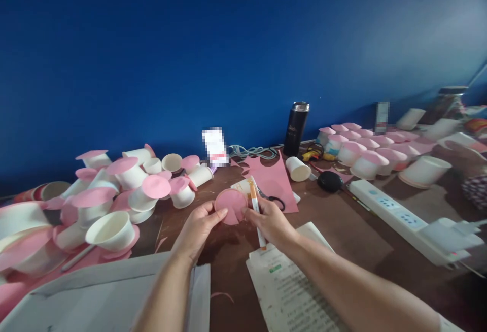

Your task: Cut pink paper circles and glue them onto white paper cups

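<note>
A pink paper disc (230,206) with a slit at its lower edge is held up in the middle of the view. My left hand (201,225) pinches its left side between thumb and fingers. On the right side, my right hand (268,215) grips the disc near the slit, and a white and orange glue stick or pen (260,228) rises beside its fingers. Just behind the disc lies a paper cup (245,186) with gold print. Black-handled scissors (277,201) rest on a cut pink sheet (272,177), partly hidden by my right hand.
Paper cups with pink discs (125,172) crowd the left; more stand in rows (367,157) at right. Also there: a black bottle (296,129), black mouse (330,181), power strip (395,215), printed pages (289,286), a white board (110,291). Another person's hand shows at far right.
</note>
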Available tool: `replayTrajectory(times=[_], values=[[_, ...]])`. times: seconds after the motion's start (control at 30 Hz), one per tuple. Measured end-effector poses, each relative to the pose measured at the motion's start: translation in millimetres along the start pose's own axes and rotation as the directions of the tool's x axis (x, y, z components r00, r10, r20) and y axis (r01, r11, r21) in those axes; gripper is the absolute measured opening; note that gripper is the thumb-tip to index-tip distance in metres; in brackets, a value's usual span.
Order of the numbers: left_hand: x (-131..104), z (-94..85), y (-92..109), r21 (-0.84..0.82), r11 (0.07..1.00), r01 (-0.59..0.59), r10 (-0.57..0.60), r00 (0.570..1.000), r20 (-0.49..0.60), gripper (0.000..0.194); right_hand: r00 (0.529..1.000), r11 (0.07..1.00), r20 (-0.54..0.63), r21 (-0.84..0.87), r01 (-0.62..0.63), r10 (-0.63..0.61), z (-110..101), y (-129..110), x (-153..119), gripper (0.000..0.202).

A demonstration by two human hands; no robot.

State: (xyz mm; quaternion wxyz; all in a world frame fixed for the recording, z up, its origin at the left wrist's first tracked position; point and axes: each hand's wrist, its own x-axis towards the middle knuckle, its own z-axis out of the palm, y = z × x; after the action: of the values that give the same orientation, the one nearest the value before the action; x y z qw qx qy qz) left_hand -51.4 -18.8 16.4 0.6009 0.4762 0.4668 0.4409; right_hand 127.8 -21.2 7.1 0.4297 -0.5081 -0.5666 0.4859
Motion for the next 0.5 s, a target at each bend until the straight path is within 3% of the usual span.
replayTrajectory(times=[0.13, 0.3, 0.4, 0.5], values=[[1.2, -4.2, 1.6, 0.240, 0.969, -0.061, 0.075, 0.996, -0.050, 0.027, 0.999, 0.998, -0.039, -0.051, -0.032, 0.030, -4.7, 0.5, 2.6, 0.023], [1.1, -7.8, 1.4, 0.510, 0.856, -0.089, 0.140, 0.988, -0.061, 0.018, 0.995, 0.993, -0.005, -0.071, -0.095, 0.095, -5.2, 0.8, 2.9, 0.025], [-2.4, -7.7, 1.9, 0.571, 0.811, -0.127, 0.155, 0.988, -0.002, 0.015, 0.992, 0.980, 0.029, -0.161, -0.116, 0.122, -5.4, 3.6, 3.3, 0.030], [-6.4, -5.4, 2.7, 0.580, 0.800, -0.153, 0.149, 0.987, 0.055, 0.015, 0.999, 0.966, 0.049, -0.258, -0.005, 0.019, -11.0, 2.3, 4.5, 0.032]])
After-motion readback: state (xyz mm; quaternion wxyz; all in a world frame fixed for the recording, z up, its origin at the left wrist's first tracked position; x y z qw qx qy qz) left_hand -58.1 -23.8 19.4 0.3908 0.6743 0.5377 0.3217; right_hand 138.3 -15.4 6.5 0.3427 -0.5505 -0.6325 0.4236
